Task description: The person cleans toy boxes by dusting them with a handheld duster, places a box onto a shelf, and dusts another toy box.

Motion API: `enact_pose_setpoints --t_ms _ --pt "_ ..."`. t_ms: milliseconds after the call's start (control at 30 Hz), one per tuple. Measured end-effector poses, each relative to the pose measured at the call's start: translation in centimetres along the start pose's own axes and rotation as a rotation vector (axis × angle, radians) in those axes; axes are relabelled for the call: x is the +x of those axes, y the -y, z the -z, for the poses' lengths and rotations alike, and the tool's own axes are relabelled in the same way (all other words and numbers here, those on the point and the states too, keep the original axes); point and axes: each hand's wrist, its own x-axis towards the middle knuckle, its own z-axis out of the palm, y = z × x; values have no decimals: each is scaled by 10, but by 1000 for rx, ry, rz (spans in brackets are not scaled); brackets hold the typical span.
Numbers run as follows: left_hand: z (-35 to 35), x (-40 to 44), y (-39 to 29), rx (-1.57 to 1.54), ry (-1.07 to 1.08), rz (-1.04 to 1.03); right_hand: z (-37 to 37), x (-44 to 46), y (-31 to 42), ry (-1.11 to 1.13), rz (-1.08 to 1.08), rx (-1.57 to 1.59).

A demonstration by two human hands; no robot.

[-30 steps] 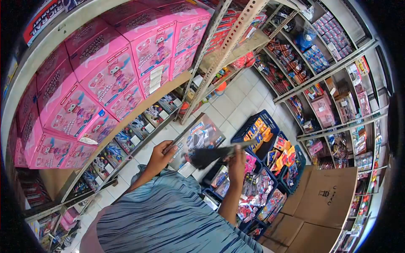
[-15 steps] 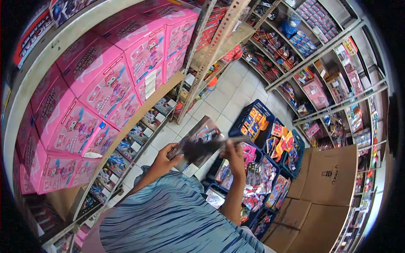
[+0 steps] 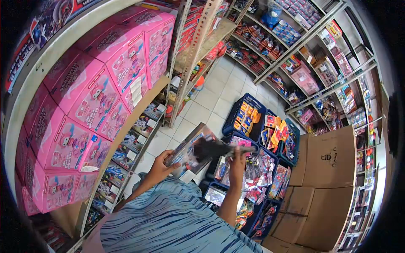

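Observation:
My left hand (image 3: 162,165) grips the lower left side of a flat boxed toy (image 3: 185,158), with its thumb on the front. The box is tilted and has a printed picture on a dark and grey face. Closed round the handle of a dark brush-like duster (image 3: 209,150) is my right hand (image 3: 237,160). The dark, blurred head of the duster lies over the upper right part of the box. Whether it touches the box surface cannot be made out.
Pink boxes (image 3: 95,99) stack on the left shelf, above a lower shelf of packaged toys (image 3: 122,156). Blue crates (image 3: 240,99) of colourful packets stand on the tiled floor (image 3: 211,95). Brown cartons (image 3: 325,158) are at the right. Shelves of toys (image 3: 303,78) line the back.
The duster has swept back and forth over the box. The view has turned, so the shelves and pink boxes sit further left. Both hands keep their hold.

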Motion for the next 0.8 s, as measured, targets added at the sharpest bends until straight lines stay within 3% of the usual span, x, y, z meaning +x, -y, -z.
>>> enact_pose_setpoints --t_ms 67,167,200,300,367,433,533,667,700,800 --pt "2 -3 2 -5 -1 73 6 2 -13 226 -42 -105" --pt "3 -1 -2 14 2 26 -8 -1 -7 102 48 -35" --pt "3 0 -1 -13 -8 38 -15 4 -6 -66 71 141" --pt "6 -4 2 -78 -37 84 -13 9 -7 -28 74 15" --pt "3 -2 1 -71 -103 48 -16 0 7 223 -25 -247" --pt "5 1 1 -70 -128 26 -20 6 0 170 -28 -50" --pt "9 -1 1 -63 -160 30 -27 19 5 -129 38 337" --pt "7 0 5 -85 -165 63 -25 14 -4 213 -74 -156" --pt "6 0 5 -42 -180 45 -31 7 2 334 -84 -44" --pt "4 4 8 -88 -162 14 -41 5 8 89 -95 136"
